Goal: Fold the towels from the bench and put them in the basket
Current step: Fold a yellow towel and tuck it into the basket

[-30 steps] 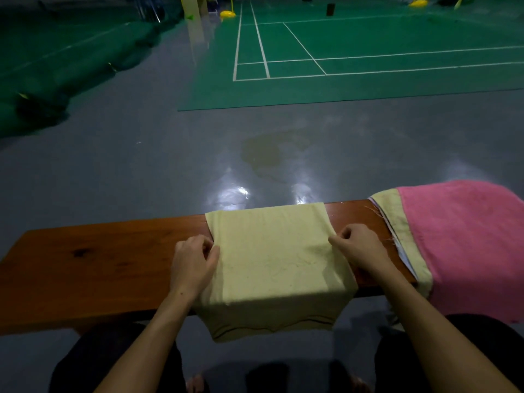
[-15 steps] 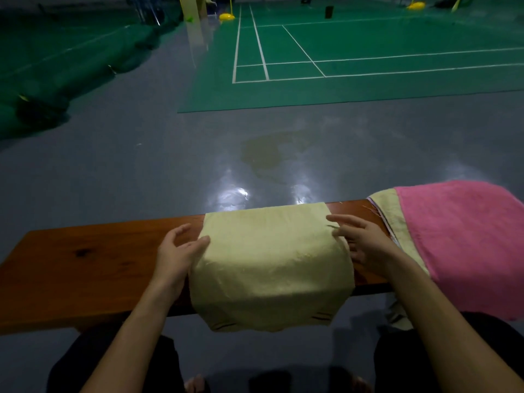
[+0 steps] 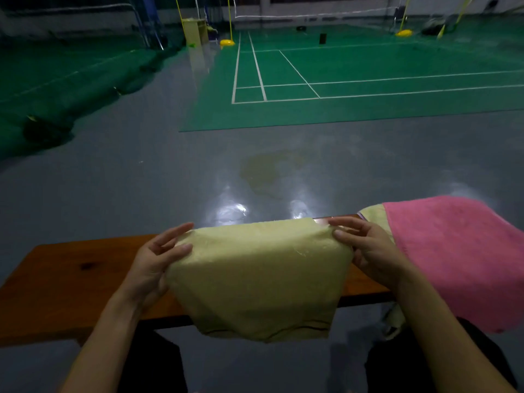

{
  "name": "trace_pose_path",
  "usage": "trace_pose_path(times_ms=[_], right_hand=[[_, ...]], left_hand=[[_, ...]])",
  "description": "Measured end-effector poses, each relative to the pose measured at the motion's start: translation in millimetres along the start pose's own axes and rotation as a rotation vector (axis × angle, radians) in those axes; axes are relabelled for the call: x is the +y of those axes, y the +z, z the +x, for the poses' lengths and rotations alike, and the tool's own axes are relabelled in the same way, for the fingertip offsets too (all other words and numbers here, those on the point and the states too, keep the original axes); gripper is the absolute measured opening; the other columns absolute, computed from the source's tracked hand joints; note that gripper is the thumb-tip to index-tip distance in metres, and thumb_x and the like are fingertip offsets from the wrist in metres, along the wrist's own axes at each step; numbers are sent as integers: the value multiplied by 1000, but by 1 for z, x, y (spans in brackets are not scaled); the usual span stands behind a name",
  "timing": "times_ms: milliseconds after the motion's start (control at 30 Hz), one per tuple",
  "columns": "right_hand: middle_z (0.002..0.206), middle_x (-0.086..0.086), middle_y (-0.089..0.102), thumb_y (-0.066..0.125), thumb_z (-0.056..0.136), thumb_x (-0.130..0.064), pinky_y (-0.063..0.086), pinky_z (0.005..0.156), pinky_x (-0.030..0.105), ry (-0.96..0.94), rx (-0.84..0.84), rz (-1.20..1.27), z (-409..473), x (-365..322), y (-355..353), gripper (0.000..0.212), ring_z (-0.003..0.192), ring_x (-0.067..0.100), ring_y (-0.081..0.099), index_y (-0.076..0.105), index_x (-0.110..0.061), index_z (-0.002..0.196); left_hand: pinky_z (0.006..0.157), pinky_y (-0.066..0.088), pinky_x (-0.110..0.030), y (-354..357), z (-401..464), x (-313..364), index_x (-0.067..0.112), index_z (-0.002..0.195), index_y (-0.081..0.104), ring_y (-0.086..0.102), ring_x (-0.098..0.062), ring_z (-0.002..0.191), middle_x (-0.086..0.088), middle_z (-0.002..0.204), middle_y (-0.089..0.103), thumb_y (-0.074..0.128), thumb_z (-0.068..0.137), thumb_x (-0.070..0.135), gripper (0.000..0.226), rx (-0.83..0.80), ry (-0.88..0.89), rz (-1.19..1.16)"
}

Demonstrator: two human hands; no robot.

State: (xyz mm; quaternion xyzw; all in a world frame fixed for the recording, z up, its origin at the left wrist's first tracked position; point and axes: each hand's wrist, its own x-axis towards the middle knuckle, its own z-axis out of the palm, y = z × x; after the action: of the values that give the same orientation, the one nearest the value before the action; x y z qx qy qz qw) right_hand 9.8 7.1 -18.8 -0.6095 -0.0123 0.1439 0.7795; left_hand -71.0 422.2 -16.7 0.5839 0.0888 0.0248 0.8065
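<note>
Both hands are lifting a folded yellow towel (image 3: pixel 259 279) above the bench (image 3: pixel 73 282).
Left hand (image 3: pixel 153 265) and right hand (image 3: pixel 368 248) are pinching its sides; the loose lower layers could be unfolding if either pinch is slipping.

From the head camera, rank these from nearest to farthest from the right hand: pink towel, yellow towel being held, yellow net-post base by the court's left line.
1. yellow towel: held in the right hand.
2. pink towel: just right of that hand, on the bench.
3. yellow net-post base: far across the floor, upper left.
</note>
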Motion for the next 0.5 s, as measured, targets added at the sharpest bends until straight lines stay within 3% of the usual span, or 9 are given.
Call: trace_pose_path(times_ms=[133,300,433,500], right_hand=[[113,20,71,73,88,-9,61,76,28,-107,-8,36,-7,-21,11,31,97,23,68,79,-11,118],[119,10,70,74,89,-17,59,83,33,-238,40,-85,-12,-53,28,33,105,23,65,78,-21,122],[124,6,70,72,93,-16,59,95,50,-328,63,-142,-13,-74,38,35,113,26,65,75,-22,127],[123,3,70,71,95,-13,61,95,51,-372,91,-185,-12,-84,42,35,113,24,67,74,-21,130]], left_hand=[[71,63,-27,8,-4,29,10,130,71,72,-19,86,-9,107,77,69,85,0,46,7,58,62],[73,62,-27,15,4,62,10,130,70,69,-13,93,7,99,77,73,81,12,49,43,224,146],[80,61,-25,20,12,86,15,121,74,67,-15,99,9,99,77,73,89,4,34,56,341,235],[85,61,-26,22,15,98,16,121,74,67,-17,101,4,105,77,77,84,7,39,43,411,290]])
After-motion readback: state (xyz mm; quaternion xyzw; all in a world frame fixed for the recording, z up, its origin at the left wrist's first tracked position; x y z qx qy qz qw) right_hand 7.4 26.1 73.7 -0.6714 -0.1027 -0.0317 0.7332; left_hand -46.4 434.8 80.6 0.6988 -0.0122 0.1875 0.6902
